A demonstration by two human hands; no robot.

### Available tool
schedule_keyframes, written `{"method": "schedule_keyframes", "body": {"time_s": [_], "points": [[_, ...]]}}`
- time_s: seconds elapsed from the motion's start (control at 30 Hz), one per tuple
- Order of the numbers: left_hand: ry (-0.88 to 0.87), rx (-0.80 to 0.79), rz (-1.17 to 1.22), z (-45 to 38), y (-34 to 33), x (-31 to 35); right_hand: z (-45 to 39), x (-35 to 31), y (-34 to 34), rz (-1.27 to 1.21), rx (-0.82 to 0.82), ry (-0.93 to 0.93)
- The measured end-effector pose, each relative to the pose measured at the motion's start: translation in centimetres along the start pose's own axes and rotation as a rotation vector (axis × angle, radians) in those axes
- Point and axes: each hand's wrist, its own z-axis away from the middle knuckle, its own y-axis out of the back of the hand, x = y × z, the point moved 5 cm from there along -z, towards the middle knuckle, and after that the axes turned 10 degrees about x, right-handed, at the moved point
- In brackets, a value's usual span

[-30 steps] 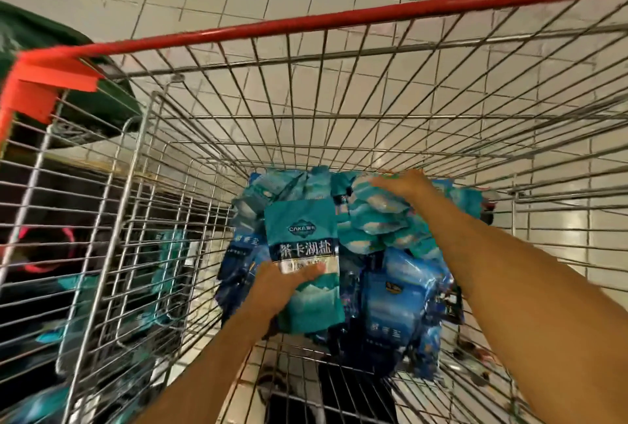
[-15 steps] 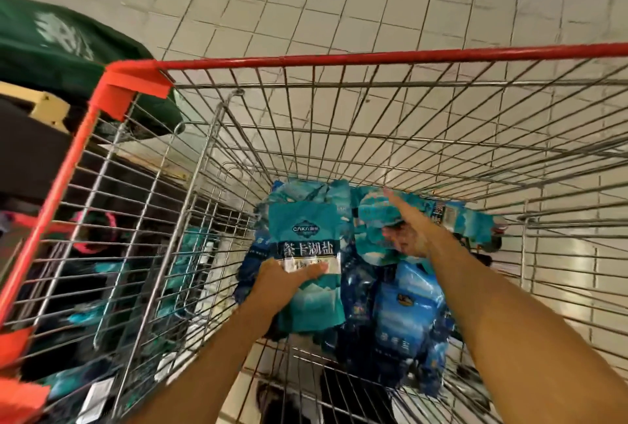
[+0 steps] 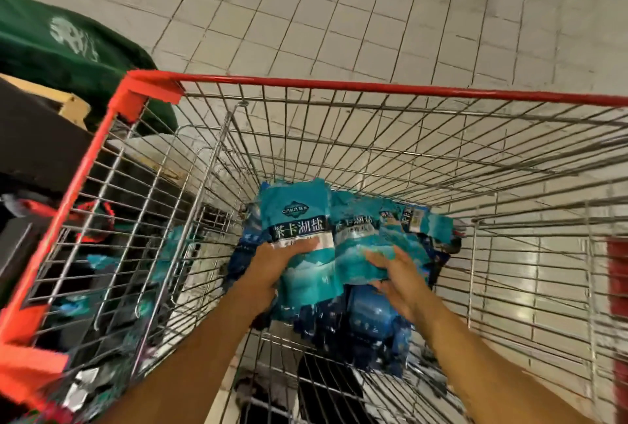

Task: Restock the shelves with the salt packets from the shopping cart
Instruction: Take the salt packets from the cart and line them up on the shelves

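A: What sits at nine o'clock?
B: A green cloth (image 3: pixel 64 50) with a pale print, draped up at ten o'clock. Below it, a dark box (image 3: pixel 37 141) just outside the cart (image 3: pixel 339 85). The cart's red rim runs from eight o'clock up to its corner at ten, then across to three.

A: And inside the wire?
B: A heap of salt packets (image 3: pixel 360 325) lies on the cart floor, centre frame, dark blue ones underneath. Two teal ones are raised above the heap.

A: The left hand?
B: The left hand (image 3: pixel 275 264) grips the left packet (image 3: pixel 299 219) at its lower half, thumb across the front, fingers curled behind and out of sight. The packet stands nearly upright, label facing the camera.

A: The right?
B: The right hand (image 3: pixel 394 274), just beside at four o'clock of the left, pinches the right packet (image 3: pixel 360 240): thumb lies on its front, fingers beneath its lower edge. Its fingers are blurred. The two packets touch side by side.

A: Farther right?
B: Wire wall, pale floor tiles (image 3: pixel 373 16) beyond, and a red strip (image 3: pixel 616 274) at three o'clock.
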Motion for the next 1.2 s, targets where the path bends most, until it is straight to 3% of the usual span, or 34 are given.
{"method": "schedule_keyframes", "body": {"time_s": [0.1,0.2,0.37,0.53,0.6,0.83,1.0,1.2], "points": [[0.081,-0.085,0.006,4.0,-0.1,1.8,5.2,-1.1,0.6,-0.028,0.016,0.026],[0.034,-0.167,0.029,8.8,0.2,4.1,11.1,-3.9,-0.6,0.067,0.017,0.196],[-0.247,-0.149,0.098,18.3,3.5,9.0,21.2,-7.7,-3.2,0.263,-0.167,0.461],[-0.553,-0.118,-0.003,29.6,9.4,11.9,31.1,-8.6,-9.0,0.127,-0.349,0.474],[-0.674,-0.103,-0.004,34.0,12.2,12.7,35.4,-8.5,-11.9,0.121,-0.436,0.562],[-0.902,0.077,0.097,44.6,25.0,13.0,47.6,-6.5,-22.3,0.127,-0.706,0.738],[-0.925,0.227,0.242,49.2,33.1,13.4,53.2,-5.9,-30.7,0.212,-0.83,0.775],[-0.782,0.358,0.534,51.0,42.7,16.5,55.7,-8.4,-40.4,0.326,-0.899,0.692]]}}
